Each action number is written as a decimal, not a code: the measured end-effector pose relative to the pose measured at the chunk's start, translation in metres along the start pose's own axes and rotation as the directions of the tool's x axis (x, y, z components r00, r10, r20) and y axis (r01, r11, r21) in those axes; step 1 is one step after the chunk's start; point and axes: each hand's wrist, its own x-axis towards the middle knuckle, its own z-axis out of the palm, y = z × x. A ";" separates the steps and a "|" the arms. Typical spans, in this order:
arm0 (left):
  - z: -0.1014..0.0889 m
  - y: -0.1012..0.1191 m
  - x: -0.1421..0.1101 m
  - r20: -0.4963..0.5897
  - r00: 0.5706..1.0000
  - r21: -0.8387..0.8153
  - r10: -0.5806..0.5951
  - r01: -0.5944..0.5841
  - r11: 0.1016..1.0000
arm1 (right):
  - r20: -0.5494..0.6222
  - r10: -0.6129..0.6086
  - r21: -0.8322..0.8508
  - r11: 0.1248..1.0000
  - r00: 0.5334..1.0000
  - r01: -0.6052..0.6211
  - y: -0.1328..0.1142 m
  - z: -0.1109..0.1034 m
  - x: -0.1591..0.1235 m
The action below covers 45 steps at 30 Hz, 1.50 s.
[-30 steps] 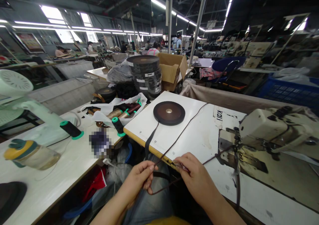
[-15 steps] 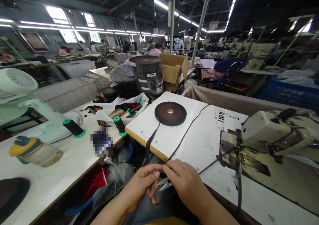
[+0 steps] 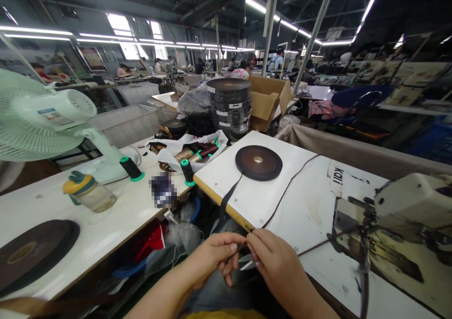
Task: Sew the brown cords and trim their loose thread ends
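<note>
Both hands were pinched together at the table's near edge: left hand (image 3: 215, 255) gripped the thin brown cord (image 3: 287, 192), right hand (image 3: 273, 262) held small snips (image 3: 247, 261) against it.

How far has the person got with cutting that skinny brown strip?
Done: the thin brown strip already runs across the white table to the cream sewing machine. In hand: the left hand pinches the strip while the right hand holds small metal snips against it. Left: whether the strip is cut through cannot be seen, and the flat brown tape roll looks nearly full.
</note>
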 end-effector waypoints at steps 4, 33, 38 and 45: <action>-0.005 0.003 -0.002 0.010 1.000 0.073 0.028 -0.029 0.997 | 0.120 0.180 0.277 0.938 0.976 -0.207 -0.002 -0.006 0.005; -0.002 0.013 0.007 -0.136 0.940 0.642 0.313 -0.157 0.750 | 0.384 0.394 0.502 0.670 0.835 -0.547 -0.007 -0.006 0.008; 0.006 0.013 0.006 0.001 0.928 0.795 0.373 -0.226 0.562 | 0.485 0.325 0.428 0.721 0.812 -0.544 0.003 0.007 0.002; 0.011 0.012 0.006 0.206 0.867 0.822 0.453 -0.405 0.401 | 0.488 0.363 0.508 0.621 0.794 -0.597 0.023 0.033 -0.010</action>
